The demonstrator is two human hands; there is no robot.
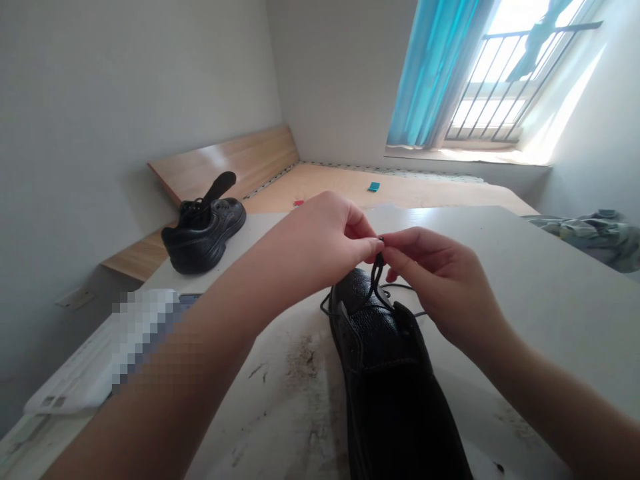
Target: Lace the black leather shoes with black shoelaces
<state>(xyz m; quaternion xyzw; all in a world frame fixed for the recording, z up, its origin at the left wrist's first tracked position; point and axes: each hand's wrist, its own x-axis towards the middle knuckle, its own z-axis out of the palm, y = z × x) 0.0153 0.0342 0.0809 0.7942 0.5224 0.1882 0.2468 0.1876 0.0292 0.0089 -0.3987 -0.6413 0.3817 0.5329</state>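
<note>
I have the left hand (345, 223) and right hand (443, 263) pinching the thin black shoelace (376, 275) above the black leather shoe (393, 350) on the white bench (530, 287); I judge this lacing, next needing a steady, even pull.

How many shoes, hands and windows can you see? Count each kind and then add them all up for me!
Shoes: 2 (the near shoe and the far shoe)
Hands: 2 (the left hand and the right hand, both pinching the black lace)
Windows: 1 (the barred window)
Total: 5
</note>
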